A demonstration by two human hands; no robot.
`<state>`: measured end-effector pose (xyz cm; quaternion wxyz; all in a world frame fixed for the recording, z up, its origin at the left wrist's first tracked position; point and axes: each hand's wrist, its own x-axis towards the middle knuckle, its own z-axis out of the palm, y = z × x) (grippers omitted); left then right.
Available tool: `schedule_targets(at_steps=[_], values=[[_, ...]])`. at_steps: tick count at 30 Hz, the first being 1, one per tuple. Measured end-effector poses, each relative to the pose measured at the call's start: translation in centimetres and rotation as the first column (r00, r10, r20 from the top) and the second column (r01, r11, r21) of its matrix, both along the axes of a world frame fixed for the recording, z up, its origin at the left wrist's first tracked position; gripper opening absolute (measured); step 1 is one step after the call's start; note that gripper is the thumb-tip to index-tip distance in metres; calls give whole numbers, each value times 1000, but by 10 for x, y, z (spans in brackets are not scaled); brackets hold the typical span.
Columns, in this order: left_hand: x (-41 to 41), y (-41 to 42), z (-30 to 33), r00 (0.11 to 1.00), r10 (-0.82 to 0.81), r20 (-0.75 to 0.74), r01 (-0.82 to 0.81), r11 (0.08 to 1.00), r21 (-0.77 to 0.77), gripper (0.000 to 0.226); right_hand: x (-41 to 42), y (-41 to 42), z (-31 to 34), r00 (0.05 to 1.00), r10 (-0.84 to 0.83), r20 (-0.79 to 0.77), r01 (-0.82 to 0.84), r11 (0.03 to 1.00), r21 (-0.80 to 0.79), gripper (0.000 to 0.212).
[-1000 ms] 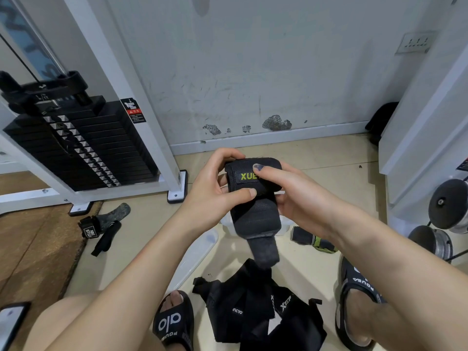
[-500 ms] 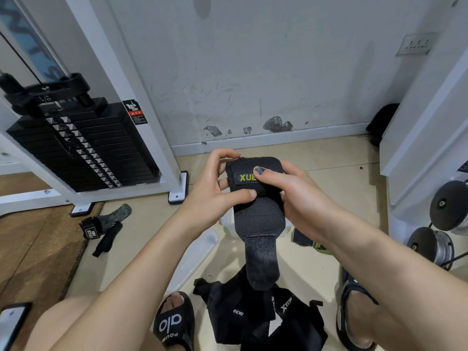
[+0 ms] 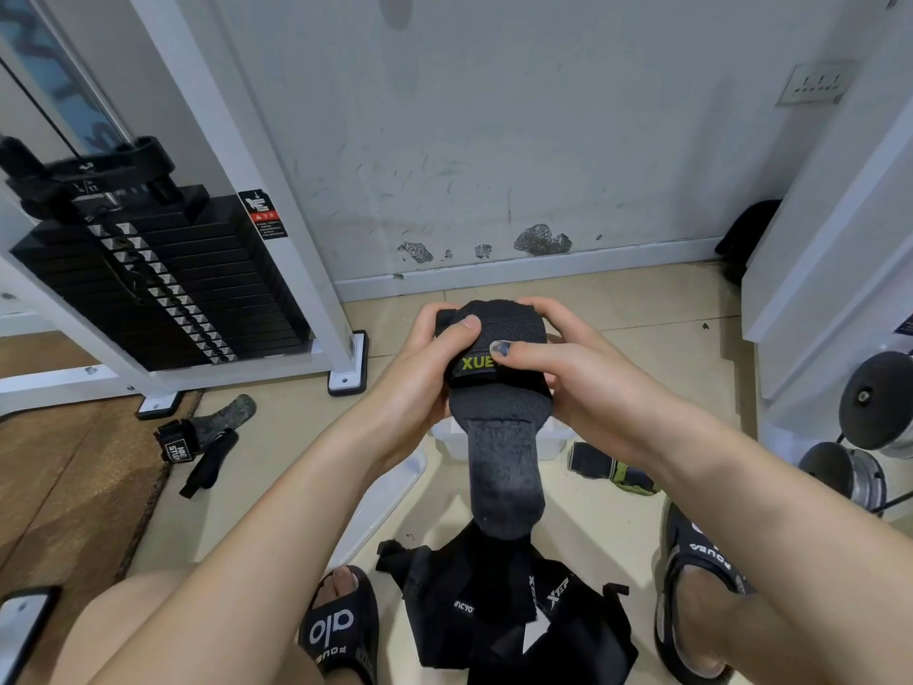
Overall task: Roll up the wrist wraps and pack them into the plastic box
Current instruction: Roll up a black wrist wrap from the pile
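Here both hands, left hand [image 3: 420, 358] and right hand [image 3: 568, 368], clasp the half-rolled wrist wrap [image 3: 496, 388] above the plastic box [image 3: 553, 437]; best keep the roll tight while winding in the loose tail.

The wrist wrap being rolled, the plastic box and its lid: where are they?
Wrist wrap [image 3: 499, 388]: head view, on its rolled body under the yellow lettering.
Plastic box [image 3: 556, 437]: head view, on its white right rim.
Lid [image 3: 390, 491]: head view, on its flat top.

"XUE" on held wrist wrap [image 3: 499, 383], "alo" on slide sandal [image 3: 341, 630], possibly "XTEP" on floor wraps [image 3: 548, 598]
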<state>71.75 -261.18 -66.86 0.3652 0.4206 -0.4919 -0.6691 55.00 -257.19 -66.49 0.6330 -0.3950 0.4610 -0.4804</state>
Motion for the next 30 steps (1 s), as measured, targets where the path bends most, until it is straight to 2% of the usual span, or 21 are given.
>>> schedule_targets(at_steps=[5,9,12,17,20,24,30], values=[[10,-6,-1,999,-20,37,25,991,-132,12,-2,3,5,997,62,37,-64,996,57,28],[11,-4,-6,989,-69,131,103,956,-273,21,1,4,3,1000,-18,7,18,994,104,30],[9,0,-6,977,-105,186,158,940,-301,26,4,4,-1,997,-52,-62,58,994,94,28],[7,0,-5,985,-143,99,161,965,-207,29,4,3,0,992,-116,-53,117,993,17,26],[5,2,-5,984,-170,47,174,980,-101,16,4,3,-1,987,-133,-88,132,991,-10,25],[3,5,-2,990,-135,47,136,991,-11,25,5,3,-3,981,-141,-133,135,990,-49,25],[5,3,0,994,-81,-70,84,996,40,21,6,4,1,992,-109,-62,107,994,-31,35]])
